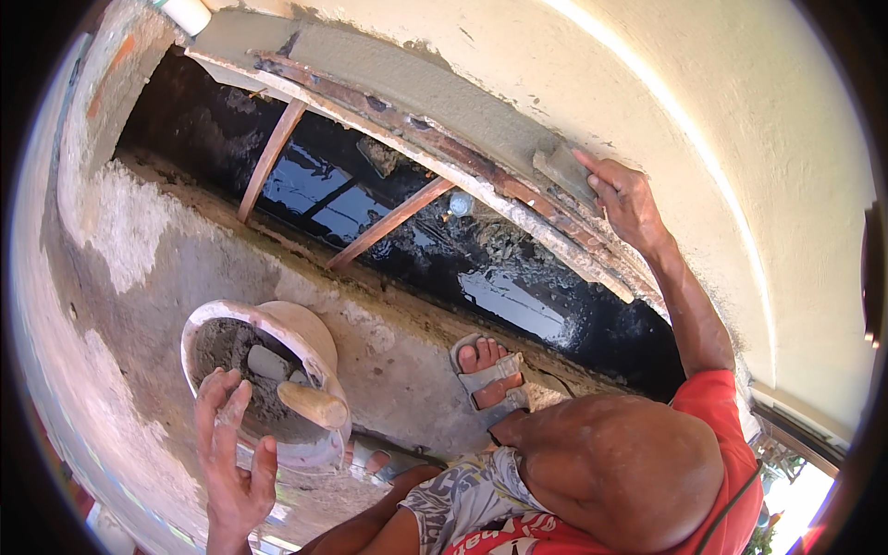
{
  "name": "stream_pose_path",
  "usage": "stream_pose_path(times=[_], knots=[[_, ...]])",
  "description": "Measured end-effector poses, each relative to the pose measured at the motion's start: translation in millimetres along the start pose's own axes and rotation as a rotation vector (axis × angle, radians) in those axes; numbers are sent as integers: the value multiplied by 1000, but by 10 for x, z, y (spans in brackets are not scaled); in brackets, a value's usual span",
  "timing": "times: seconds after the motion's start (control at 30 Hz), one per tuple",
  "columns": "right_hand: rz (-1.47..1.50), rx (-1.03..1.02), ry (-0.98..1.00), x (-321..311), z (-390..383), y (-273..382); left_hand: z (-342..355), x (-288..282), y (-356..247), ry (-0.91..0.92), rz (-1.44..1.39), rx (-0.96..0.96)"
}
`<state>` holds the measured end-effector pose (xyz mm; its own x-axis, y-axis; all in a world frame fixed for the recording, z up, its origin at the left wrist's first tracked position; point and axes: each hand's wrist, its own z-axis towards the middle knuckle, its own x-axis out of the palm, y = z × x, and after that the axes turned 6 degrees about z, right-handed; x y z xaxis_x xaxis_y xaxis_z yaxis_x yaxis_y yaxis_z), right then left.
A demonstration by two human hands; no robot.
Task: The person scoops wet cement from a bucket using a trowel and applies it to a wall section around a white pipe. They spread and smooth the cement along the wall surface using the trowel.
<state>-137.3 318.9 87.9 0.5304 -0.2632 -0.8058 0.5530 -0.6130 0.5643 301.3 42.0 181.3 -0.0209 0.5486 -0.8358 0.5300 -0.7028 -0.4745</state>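
My right hand [622, 199] is closed on a small flat grey piece [566, 174], its exact kind unclear under the mortar coating. It presses this piece against a band of wet grey mortar [407, 79] along the foot of the cream wall. My left hand [231, 453] is raised at the near left side of a whitish bucket [310, 333], fingers spread and smeared with grey, holding nothing. Inside the bucket lies grey mortar [222, 347]. A trowel with a wooden handle [313, 405] rests in it, its handle over the rim.
Beyond the bucket runs a trench of dark water [518, 305], with a pale round object [460, 203] in it. Thin wooden sticks [393, 222] span the trench, bracing a long board [416, 157] below the mortar. My sandaled foot [490, 370] stands beside the trench edge.
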Motion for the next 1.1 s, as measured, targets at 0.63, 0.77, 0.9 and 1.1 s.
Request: stream_pose_path(times=[0.63,0.77,0.9,1.1], knots=[[395,352,19,-16,-238,-73,17,-15,53,39,-16,40],[419,331,5,29,-243,-97,25,-17,47,27,-31,41],[368,275,-75,11,-264,-12,31,-10,56,37,-14,39],[356,198,-53,7,-266,-33,35,3,29,6,-49,-12]])
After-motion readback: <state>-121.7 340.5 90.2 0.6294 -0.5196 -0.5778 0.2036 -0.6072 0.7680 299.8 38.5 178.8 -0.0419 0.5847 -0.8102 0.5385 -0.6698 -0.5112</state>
